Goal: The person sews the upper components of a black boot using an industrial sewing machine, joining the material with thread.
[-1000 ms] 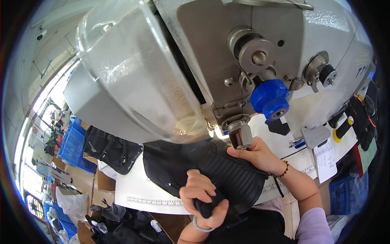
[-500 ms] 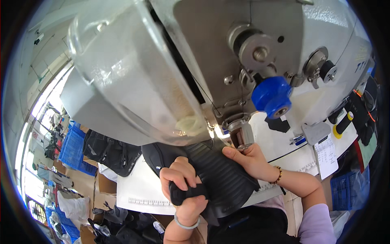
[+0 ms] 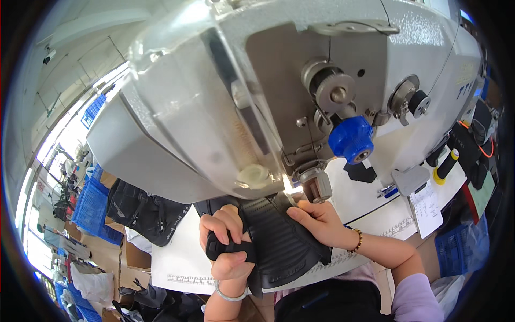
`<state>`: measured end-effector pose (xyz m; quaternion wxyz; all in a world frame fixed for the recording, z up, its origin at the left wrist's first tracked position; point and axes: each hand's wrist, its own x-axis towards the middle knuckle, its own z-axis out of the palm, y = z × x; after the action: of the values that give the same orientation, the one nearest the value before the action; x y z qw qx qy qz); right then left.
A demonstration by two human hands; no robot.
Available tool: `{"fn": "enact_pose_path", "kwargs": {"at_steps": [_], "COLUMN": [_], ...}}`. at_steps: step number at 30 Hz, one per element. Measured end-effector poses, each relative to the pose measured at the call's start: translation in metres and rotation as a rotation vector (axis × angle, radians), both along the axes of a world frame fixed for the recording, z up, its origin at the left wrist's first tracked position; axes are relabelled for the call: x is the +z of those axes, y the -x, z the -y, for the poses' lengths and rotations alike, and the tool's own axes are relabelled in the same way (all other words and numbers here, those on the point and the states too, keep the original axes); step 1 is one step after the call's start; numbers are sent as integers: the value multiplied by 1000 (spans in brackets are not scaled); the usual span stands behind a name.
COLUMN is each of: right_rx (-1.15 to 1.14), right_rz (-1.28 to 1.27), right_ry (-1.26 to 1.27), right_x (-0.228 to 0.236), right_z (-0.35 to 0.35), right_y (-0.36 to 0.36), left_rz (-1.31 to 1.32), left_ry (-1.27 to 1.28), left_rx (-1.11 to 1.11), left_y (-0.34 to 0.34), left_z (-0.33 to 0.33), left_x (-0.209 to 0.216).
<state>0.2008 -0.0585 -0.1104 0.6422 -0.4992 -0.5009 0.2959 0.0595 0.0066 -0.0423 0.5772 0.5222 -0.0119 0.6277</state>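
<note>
Below the head of a grey-white sewing machine [image 3: 177, 123] lies a black ribbed bag piece [image 3: 284, 241], its far edge close to the needle area. My left hand [image 3: 230, 241] is closed round a thick black strap-like part [image 3: 228, 249] at the left side of this piece. At its right edge, near the needle area, my right hand [image 3: 319, 222] is closed, thumb and fingers pinching the edge with a narrow light strip beside the fingertips. The machine's head hides the stitching point.
A white table [image 3: 179, 263] with a ruler strip along its near edge carries the machine. On the left lies a black bag [image 3: 145, 212], beside blue crates [image 3: 94, 206]. To the right are a black-and-yellow thread spool [image 3: 445, 167], a paper slip [image 3: 427, 209] and a blue crate [image 3: 450, 249].
The view has shifted, with more of the machine's upper part in sight. My left hand and the piece appear slightly farther left; both hands keep their hold.
</note>
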Motion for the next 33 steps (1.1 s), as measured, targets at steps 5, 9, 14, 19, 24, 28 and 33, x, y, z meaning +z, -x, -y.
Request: {"fn": "enact_pose_path", "kwargs": {"at_steps": [5, 9, 14, 19, 24, 28, 33], "right_rx": [9, -37, -85, -56, -84, -46, -69], "right_rz": [-38, -4, 170, 125, 63, -3, 44], "right_ry": [-55, -30, -38, 1, -32, -13, 10], "right_x": [-1, 5, 2, 5, 1, 0, 2], "right_z": [-3, 0, 7, 7, 1, 1, 5], "right_y": [5, 5, 4, 5, 8, 6, 3], "left_rz": [19, 30, 71, 30, 116, 201, 82], "left_ry": [-8, 59, 75, 127, 249, 389, 400], "left_rx": [-14, -68, -111, -173, -198, -217, -154], "left_y": [1, 1, 5, 6, 2, 4, 3], "left_z": [-2, -14, -26, -30, -31, -45, -42], "left_x": [2, -1, 2, 6, 13, 5, 13]}}
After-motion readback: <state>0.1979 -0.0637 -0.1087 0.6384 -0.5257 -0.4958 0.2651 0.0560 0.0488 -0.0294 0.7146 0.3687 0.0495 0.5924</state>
